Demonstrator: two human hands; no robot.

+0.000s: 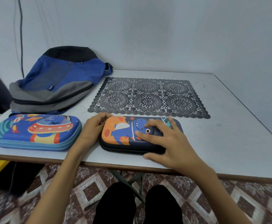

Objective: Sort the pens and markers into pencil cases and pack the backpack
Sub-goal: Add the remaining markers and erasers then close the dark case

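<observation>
The dark pencil case (124, 136), printed with a dinosaur, lies shut at 6 o'clock on the desk (220, 143), close to the near edge. It looks like a moulded shell: stiff, light, a little slick on top, so likely better taken by its ends or zip seam than by the lid. The left hand (94, 126) has its grip curled round the case's 9 o'clock end; whether it pinches a zip pull I cannot tell. The right hand (169, 143) lies spread flat on the lid, fingers apart and pressing, thumb at the near edge.

A blue pencil case (36, 131), also shut, sits at 8 o'clock. The soft backpack (59, 81) slumps at 10 o'clock. A lace mat (148, 97) lies at 12 o'clock. No pens or markers show. The desk is smooth and pale against a plain wall (164, 38), over a patterned tile floor (83, 191).
</observation>
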